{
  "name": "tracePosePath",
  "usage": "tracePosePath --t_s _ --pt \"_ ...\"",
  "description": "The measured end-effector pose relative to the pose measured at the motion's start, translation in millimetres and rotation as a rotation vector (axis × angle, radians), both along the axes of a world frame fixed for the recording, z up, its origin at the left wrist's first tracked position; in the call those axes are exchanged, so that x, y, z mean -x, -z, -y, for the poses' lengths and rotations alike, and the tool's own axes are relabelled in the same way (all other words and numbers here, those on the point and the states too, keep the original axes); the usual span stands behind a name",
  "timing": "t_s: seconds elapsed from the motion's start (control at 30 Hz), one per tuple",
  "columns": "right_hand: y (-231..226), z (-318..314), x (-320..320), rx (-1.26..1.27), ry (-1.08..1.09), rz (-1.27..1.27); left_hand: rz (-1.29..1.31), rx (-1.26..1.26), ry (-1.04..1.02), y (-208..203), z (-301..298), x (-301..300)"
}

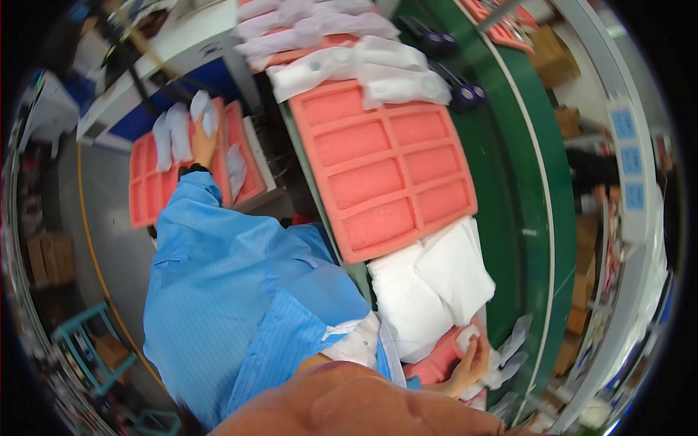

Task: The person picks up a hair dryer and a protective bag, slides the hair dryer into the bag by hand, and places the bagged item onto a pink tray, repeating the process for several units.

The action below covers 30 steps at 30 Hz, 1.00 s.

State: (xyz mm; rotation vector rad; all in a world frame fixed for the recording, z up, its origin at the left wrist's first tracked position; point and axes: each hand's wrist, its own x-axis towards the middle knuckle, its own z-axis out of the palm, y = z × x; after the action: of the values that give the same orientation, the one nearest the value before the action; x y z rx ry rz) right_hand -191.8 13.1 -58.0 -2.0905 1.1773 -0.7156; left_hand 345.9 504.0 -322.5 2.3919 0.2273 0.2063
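Note:
At the upper left, my left hand (204, 143) is closed around a white-wrapped item (203, 109) at a pink foam tray (142, 190). Two more wrapped items (171, 134) lie beside it in the tray. Low on the right, my right hand (472, 365) has its fingers at a small white piece (467, 336) over another pink foam tray (440, 357); its shape is too small to make out. Between the hands lies a large pink tray (365, 183) with bare compartments, its far end covered by white-wrapped items (402, 73).
White sheets (436, 280) are stacked next to the large tray. A green conveyor (509, 211) runs along the right, bearing dark devices with round purple ends (465, 94). A white machine (196, 36) stands at the far left. Cardboard boxes (51, 258) and a teal frame (94, 349) are at the left.

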Motion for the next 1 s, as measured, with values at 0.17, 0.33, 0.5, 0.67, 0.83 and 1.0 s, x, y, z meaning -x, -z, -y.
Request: tracePosePath --t_s 0.17,0.33,0.5,0.67,0.83,1.0 --pt "-54.0 -24.7 -25.5 0.301 -0.120 0.005 -0.122 -0.719 -0.045 -30.9 47.9 -32.2" --pt "-120.4 -49.0 -111.0 0.645 -0.633 0.365 0.620 -0.153 0.433 -133.6 111.1 -56.6" --pt "-130.6 -93.7 -164.1 0.770 -0.633 0.489 0.832 0.027 0.879 -284.8 267.3 39.1" --pt "-150.1 -76.1 -139.6 1.246 -0.556 0.531 0.772 -0.013 1.383 -307.1 392.8 47.5" --pt "-138.5 -97.6 -120.6 0.887 -0.286 0.349 0.552 -0.434 1.237 -233.5 501.6 -7.0" --pt "-127.0 -44.2 -140.9 0.852 -0.571 0.605 0.231 -0.478 1.441 -151.4 566.6 -107.6"
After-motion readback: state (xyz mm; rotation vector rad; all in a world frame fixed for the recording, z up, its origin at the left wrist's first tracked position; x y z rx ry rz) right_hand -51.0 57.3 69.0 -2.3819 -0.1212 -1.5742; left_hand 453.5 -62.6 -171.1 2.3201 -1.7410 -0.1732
